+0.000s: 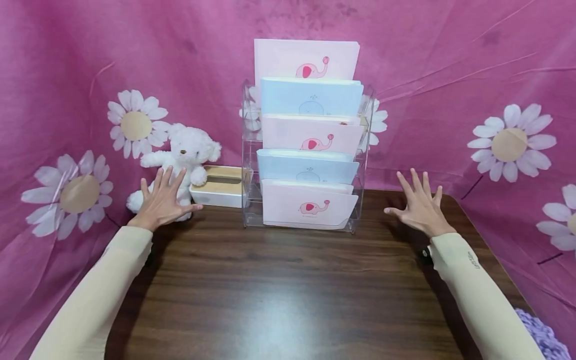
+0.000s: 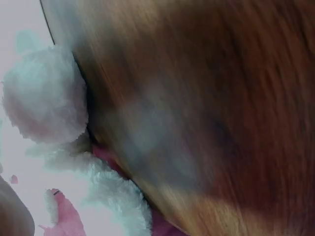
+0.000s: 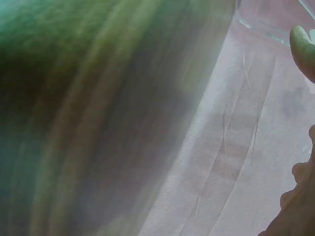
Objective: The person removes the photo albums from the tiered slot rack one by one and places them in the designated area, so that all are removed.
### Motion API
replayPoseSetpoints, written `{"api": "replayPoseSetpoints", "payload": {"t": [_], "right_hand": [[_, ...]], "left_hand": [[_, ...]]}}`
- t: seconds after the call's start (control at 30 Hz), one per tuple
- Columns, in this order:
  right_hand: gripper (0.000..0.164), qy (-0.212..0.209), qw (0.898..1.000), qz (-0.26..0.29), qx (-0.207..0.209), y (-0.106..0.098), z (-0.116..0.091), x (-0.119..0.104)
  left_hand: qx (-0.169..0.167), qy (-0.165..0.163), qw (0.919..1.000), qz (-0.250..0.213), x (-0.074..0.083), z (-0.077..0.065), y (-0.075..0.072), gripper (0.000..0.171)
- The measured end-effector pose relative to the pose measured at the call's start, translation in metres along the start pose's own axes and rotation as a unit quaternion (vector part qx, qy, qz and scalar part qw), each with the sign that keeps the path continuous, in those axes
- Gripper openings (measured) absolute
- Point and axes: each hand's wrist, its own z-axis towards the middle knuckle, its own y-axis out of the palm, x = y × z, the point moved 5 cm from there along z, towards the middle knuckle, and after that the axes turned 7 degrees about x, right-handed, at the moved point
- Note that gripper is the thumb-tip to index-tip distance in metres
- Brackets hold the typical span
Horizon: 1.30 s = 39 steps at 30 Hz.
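Note:
My left hand (image 1: 163,201) is spread with straight fingers in front of a white plush bear (image 1: 191,145), overlapping its lower body in the head view. The bear's fluffy white fur (image 2: 47,98) fills the left side of the left wrist view. On the far right of the table, my right hand (image 1: 420,207) is spread the same way and holds nothing. Between the hands stands a clear acrylic rack (image 1: 246,210). Its tiers carry pink folders with a red elephant, such as the front one (image 1: 288,205), alternating with light blue whale folders (image 1: 279,95).
A white box (image 1: 218,199) with a tan inside sits between the bear and the rack. The dark wooden table (image 1: 279,285) has a rounded far right corner. Pink cloth (image 1: 427,60) with big daisies hangs around it. Something purple and knitted (image 1: 542,332) lies at the lower right.

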Motion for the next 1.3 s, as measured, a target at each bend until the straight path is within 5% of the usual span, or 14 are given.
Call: {"api": "replayPoseSetpoints", "payload": {"t": [0.3, 0.7, 0.87, 0.97, 1.13, 1.2, 1.3], "right_hand": [[0.107, 0.028, 0.998, 0.049, 0.022, -0.009, 0.006, -0.007], [0.107, 0.033, 0.987, 0.132, 0.083, -0.039, 0.033, -0.015], [0.105, 0.029, 0.972, 0.186, 0.140, -0.058, 0.047, -0.024], [0.100, 0.034, 0.956, 0.232, 0.175, -0.073, 0.057, -0.033], [0.092, 0.062, 0.912, 0.354, 0.198, -0.091, 0.073, -0.048], [0.090, 0.068, 0.887, 0.414, 0.196, -0.097, 0.080, -0.056], [0.089, 0.066, 0.828, 0.523, 0.193, -0.107, 0.093, -0.070]], "left_hand": [[0.043, 0.029, 0.9984, 0.023, 0.008, 0.001, -0.009, 0.112], [0.052, -0.005, 0.9970, -0.058, 0.023, 0.017, -0.026, 0.117], [0.070, -0.001, 0.9939, -0.086, 0.032, 0.024, -0.034, 0.117], [0.085, 0.008, 0.9906, -0.107, 0.037, 0.029, -0.040, 0.118], [0.089, 0.018, 0.9842, -0.152, 0.048, 0.039, -0.045, 0.121], [0.085, 0.011, 0.9806, -0.176, 0.052, 0.041, -0.046, 0.122], [0.079, 0.001, 0.9746, -0.209, 0.056, 0.044, -0.048, 0.124]]}}
